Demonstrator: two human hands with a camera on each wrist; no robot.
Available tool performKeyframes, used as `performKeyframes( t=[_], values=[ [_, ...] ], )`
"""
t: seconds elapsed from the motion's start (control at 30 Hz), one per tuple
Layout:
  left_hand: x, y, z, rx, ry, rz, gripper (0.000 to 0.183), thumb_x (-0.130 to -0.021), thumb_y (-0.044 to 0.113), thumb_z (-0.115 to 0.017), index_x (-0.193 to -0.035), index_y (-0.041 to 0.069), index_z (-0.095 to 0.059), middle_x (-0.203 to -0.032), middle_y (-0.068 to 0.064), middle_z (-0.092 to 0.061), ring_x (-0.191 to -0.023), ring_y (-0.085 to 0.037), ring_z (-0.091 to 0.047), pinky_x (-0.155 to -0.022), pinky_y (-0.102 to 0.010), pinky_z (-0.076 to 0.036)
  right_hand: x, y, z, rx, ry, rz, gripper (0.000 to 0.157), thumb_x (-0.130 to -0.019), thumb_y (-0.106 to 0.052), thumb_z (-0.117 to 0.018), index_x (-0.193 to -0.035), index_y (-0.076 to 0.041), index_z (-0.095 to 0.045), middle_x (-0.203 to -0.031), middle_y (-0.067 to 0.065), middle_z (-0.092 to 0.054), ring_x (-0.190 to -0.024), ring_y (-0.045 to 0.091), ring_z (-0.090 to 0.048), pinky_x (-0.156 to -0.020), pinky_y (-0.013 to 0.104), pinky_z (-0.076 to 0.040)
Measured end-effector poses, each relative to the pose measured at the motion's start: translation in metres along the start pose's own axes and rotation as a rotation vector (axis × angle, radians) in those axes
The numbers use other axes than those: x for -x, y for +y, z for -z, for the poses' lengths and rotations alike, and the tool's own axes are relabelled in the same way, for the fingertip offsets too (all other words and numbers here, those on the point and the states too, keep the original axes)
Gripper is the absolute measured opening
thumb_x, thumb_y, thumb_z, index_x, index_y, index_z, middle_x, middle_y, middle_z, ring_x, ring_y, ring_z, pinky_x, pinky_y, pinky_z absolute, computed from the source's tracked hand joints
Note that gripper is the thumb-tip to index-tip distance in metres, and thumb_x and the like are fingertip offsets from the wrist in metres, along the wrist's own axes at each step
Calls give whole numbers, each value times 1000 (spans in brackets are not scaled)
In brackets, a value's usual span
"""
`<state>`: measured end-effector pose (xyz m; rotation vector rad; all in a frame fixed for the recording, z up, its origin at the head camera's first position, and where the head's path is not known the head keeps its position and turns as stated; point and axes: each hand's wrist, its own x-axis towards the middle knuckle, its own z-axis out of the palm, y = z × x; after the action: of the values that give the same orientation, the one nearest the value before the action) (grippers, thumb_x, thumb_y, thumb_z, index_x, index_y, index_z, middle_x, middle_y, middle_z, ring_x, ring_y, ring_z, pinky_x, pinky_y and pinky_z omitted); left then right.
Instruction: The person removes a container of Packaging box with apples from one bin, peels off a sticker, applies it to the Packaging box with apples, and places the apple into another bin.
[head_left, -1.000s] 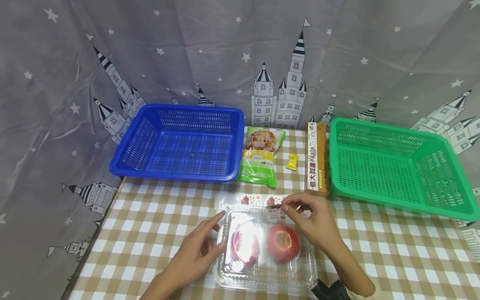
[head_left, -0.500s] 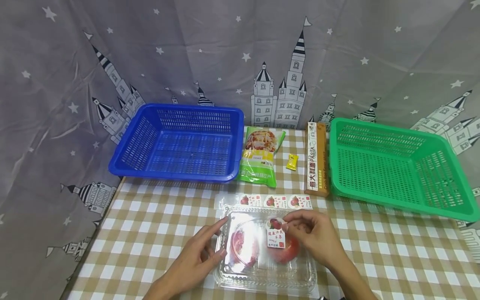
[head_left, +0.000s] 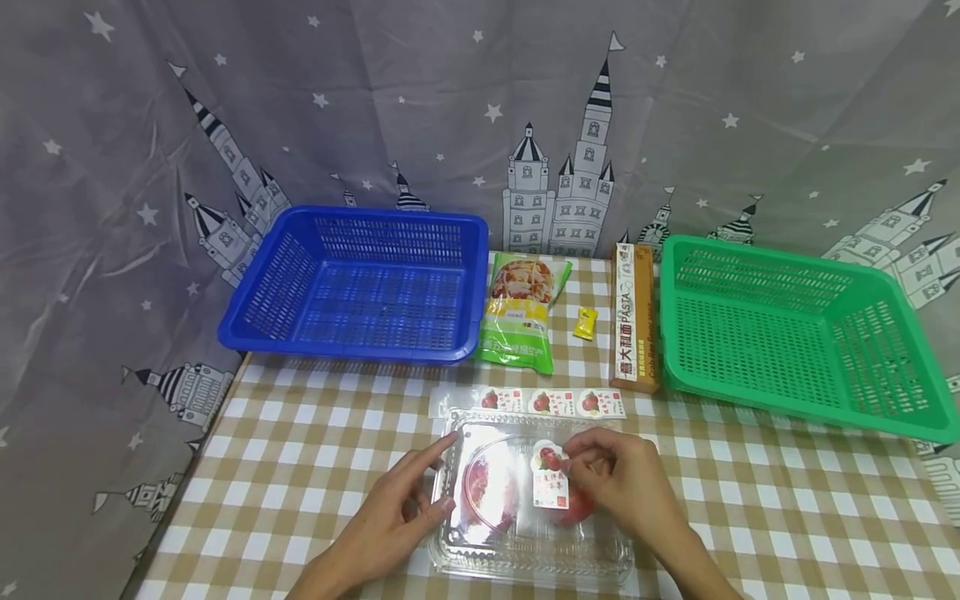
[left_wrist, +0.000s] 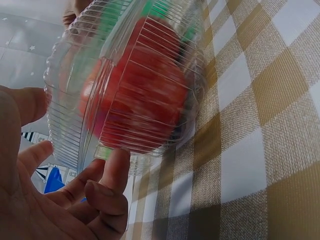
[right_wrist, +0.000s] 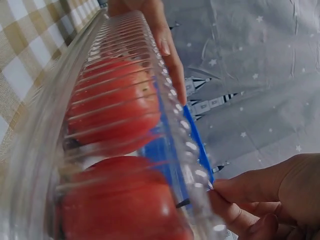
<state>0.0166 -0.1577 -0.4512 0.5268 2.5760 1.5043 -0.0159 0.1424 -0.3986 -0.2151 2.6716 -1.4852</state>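
A clear plastic clamshell box lies closed on the table with two red apples inside. Between thumb and fingers, my right hand pinches a white sticker label with a red fruit picture. The label overlaps the right part of the lid and partly covers one apple in the head view. My left hand rests at the box's left side, fingers spread. In the left wrist view, the left fingertips touch the ribbed side wall. A strip of similar labels lies just behind the box.
A blue basket stands at the back left, a green basket at the right. Between them are a green food bag, a small yellow packet and a pasta box. A checked cloth covers the table.
My right hand has brought the label from the strip behind the box forward over the lid, turning its printed face up. The left hand has slid slightly toward me along the side.
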Motion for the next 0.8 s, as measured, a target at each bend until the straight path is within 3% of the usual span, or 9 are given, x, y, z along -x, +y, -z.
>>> performKeyframes(
  t=[0.33,0.5,0.8],
  values=[
    [0,-1,0,-4,-8,8,66,-93,25,-68,-152,29,-38,-113,2,-54,-64,-5,-50,-52,-23,-46,-1,-2,-6,219,45,-32,20,-75,-10,-85,-74,-20,-68,-61,-18,-58,-52,5,-46,-48,24,-37],
    [-1,-1,0,-7,-11,22,65,-94,27,-68,-152,30,-38,-113,3,-54,-65,-5,-50,-52,-23,-46,-1,-4,-9,260,36,-50,22,-74,-13,-86,-72,-22,-65,-61,-18,-57,-53,1,-50,-51,25,-40],
    [-1,-2,-1,-5,-6,11,66,-93,26,-68,-152,29,-38,-113,2,-54,-65,-5,-50,-51,-23,-46,2,-8,-11,302,20,-21,27,-73,-10,-86,-70,-24,-63,-59,-19,-53,-52,2,-45,-49,25,-37]
  ],
)
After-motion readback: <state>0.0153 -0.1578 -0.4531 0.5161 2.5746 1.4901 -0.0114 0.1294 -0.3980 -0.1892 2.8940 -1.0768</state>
